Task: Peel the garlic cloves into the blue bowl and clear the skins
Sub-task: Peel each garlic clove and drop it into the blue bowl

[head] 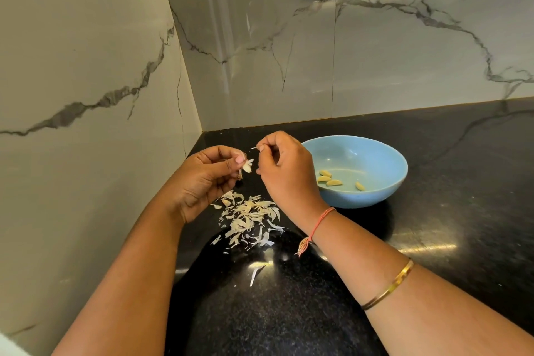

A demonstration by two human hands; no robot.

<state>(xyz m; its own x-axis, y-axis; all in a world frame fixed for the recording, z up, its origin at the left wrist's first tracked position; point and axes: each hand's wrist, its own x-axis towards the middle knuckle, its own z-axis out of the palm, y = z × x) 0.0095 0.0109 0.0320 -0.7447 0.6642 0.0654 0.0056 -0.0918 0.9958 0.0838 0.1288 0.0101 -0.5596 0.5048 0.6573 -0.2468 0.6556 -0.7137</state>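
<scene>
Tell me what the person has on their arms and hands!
Both arms are bare, with no sleeves in view. Behind the right hand, the wrist wears a pinkish-orange thread bracelet with loose tassel ends. Further up that forearm sits a thin gold bangle. The left hand and its arm wear nothing that shows.

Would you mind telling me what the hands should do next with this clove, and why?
Probably the right hand should pull its pinched strip of skin clear and drop it on the pile of skins: the clove in the left hand has skin on it, so it is not ready for the blue bowl.
</scene>
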